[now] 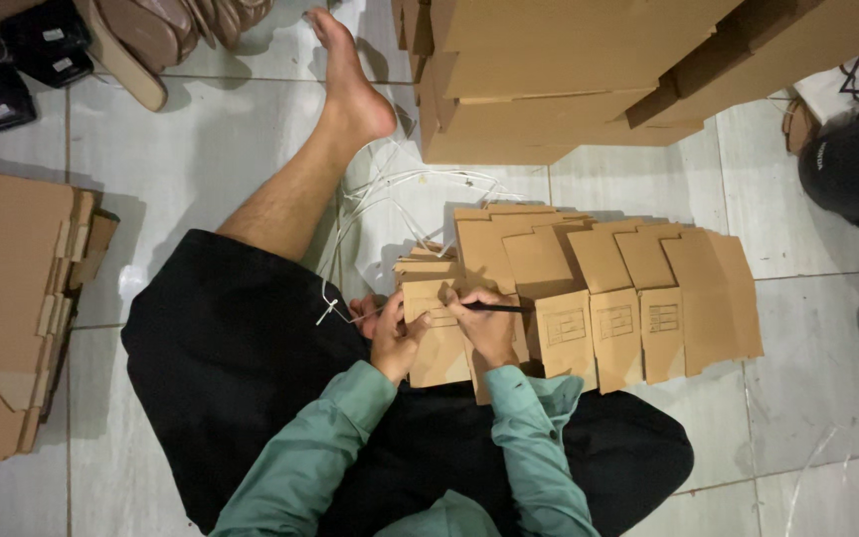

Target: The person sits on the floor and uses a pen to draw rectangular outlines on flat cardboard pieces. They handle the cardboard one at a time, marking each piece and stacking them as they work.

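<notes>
The flat cardboard box blank lies at the near end of a fanned row, resting against the person's lap in front of both hands; it looks light, thin and fairly stiff, likely to crease if bent, so it is best steadied flat by an edge or with fingers spread on its face. The left hand does just that, fingers curled over the blank's left edge and pressing it down. The right hand is closed around a slim black pen, which points to the right and lies low over the cardboard; whether its tip touches is hard to tell from here. The fanned row of blanks overlaps like shingles, matte brown, each with a small printed panel near its lower end. Beyond them stand stacked cardboard cartons, and white plastic straps trail over the glossy pale floor tiles. Another pile of flattened cardboard sits to the left.
</notes>
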